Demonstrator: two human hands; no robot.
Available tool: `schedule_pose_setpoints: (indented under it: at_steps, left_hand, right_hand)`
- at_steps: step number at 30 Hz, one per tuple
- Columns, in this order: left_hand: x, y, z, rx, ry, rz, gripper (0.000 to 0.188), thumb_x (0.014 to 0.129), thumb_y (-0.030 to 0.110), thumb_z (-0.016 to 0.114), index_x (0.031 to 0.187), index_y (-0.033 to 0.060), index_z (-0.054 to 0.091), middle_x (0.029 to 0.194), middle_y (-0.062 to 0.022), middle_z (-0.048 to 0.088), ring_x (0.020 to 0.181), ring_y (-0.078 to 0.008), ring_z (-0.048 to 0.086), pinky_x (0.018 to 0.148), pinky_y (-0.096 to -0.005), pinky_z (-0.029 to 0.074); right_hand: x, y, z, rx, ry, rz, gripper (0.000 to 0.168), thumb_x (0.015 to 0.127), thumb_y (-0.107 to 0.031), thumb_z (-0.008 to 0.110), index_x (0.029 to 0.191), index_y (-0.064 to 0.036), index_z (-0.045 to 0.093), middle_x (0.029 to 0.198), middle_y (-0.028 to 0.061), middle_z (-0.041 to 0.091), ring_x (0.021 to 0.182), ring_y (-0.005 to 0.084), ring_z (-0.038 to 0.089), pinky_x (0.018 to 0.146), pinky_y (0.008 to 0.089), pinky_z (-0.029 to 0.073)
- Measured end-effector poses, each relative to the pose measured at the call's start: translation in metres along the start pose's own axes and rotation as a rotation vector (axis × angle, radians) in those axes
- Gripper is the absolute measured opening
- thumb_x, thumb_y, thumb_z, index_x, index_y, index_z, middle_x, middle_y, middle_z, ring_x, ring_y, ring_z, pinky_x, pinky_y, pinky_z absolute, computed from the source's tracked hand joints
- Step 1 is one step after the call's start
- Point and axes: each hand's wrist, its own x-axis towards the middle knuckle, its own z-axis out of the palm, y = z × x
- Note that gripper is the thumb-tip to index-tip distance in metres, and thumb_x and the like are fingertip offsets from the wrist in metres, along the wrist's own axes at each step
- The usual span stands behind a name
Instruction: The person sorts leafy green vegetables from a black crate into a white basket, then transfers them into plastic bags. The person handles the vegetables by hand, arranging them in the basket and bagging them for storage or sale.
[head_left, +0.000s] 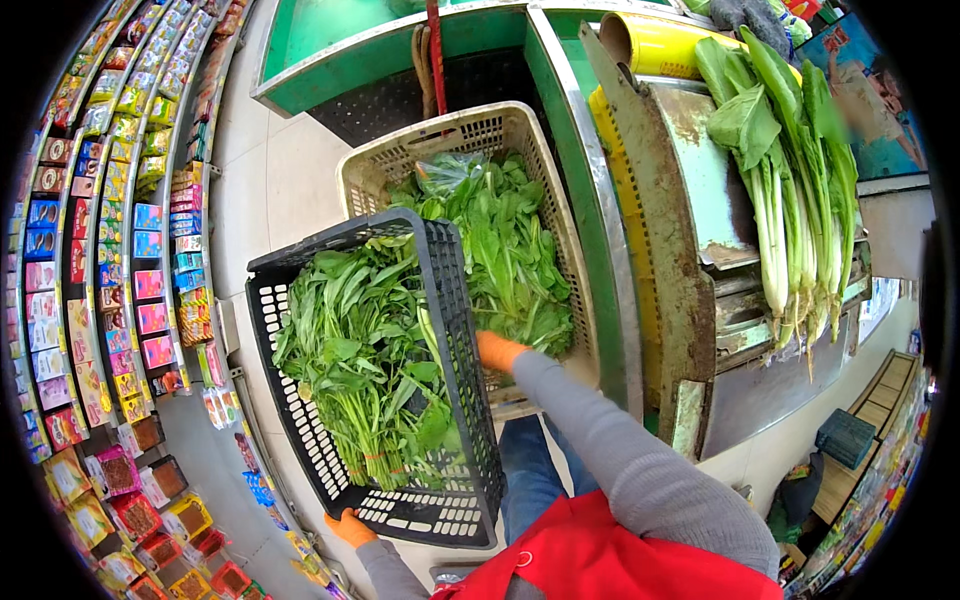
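Note:
A black plastic crate is tilted on its side in front of me, its slotted inside facing up to view. Bundled leafy greens fill it, with a band around the stems at the lower end. My left hand, in an orange glove, grips the crate's near lower edge. On the crate's right wall my right hand, gloved the same way, takes hold; its fingertips are hidden. Behind it stands a beige plastic basket holding loose leafy greens and a clear plastic bag.
Shelves of packaged snacks run along the left. A green metal-edged stand borders the basket. At right, long white-stemmed greens lie on a rusty cabinet beside a yellow roll. A dark crate sits farther right.

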Motion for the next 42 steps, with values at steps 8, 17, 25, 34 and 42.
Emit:
schedule_pose_setpoints:
  at_steps: [8, 17, 25, 34, 42]
  left_hand:
    - [-0.023, 0.018, 0.004, 0.101, -0.002, 0.036, 0.069, 0.075, -0.005, 0.055, 0.141, -0.0018, 0.036, 0.115, -0.0142, 0.057, 0.08, -0.0204, 0.058, 0.072, -0.0311, 0.05]
    - [-0.06, 0.026, -0.007, 0.089, 0.052, 0.081, 0.057, 0.082, 0.0, 0.053, 0.136, -0.007, 0.039, 0.128, -0.0199, 0.052, 0.111, -0.0294, 0.053, 0.103, -0.0349, 0.037]
    - [-0.137, 0.037, 0.016, -0.056, -0.003, -0.119, 0.053, 0.083, 0.0, 0.06, 0.132, -0.0032, 0.039, 0.124, -0.0155, 0.053, 0.109, -0.0261, 0.052, 0.099, -0.0348, 0.038]
    - [-0.168, 0.018, 0.006, -0.12, -0.176, -0.222, 0.066, 0.08, 0.002, 0.063, 0.138, -0.0012, 0.031, 0.126, -0.0151, 0.05, 0.11, -0.025, 0.051, 0.099, -0.0333, 0.039]
    - [-0.165, 0.009, 0.008, -0.142, -0.213, -0.223, 0.067, 0.078, -0.001, 0.066, 0.135, -0.0012, 0.03, 0.121, -0.0168, 0.051, 0.105, -0.0257, 0.053, 0.094, -0.0347, 0.043]
  right_hand:
    - [-0.07, -0.06, -0.06, 0.646, 0.522, 0.036, 0.027, 0.09, -0.021, 0.057, 0.106, -0.001, 0.068, 0.076, 0.0147, 0.068, 0.059, 0.0207, 0.062, 0.05, 0.0295, 0.048]
    - [-0.161, -0.195, 0.04, -0.348, 0.726, -0.854, 0.05, 0.086, 0.004, 0.056, 0.135, -0.005, 0.051, 0.131, 0.016, 0.055, 0.118, 0.0297, 0.056, 0.098, 0.0335, 0.045]
    - [-0.074, -0.167, 0.058, -0.983, 0.75, 0.019, 0.11, 0.073, -0.035, 0.08, 0.149, 0.001, 0.009, 0.15, 0.0279, 0.023, 0.134, 0.0472, 0.029, 0.106, 0.0529, 0.035]
    - [-0.13, -0.097, 0.101, -0.809, 0.807, 0.098, 0.108, 0.074, -0.032, 0.079, 0.149, 0.001, 0.008, 0.138, 0.0239, 0.041, 0.119, 0.0406, 0.047, 0.093, 0.051, 0.044]
    - [-0.181, -0.075, 0.144, -0.912, 0.682, 0.29, 0.137, 0.058, -0.054, 0.085, 0.152, -0.008, -0.002, 0.156, 0.0202, 0.009, 0.138, 0.0458, 0.024, 0.099, 0.0675, 0.033]
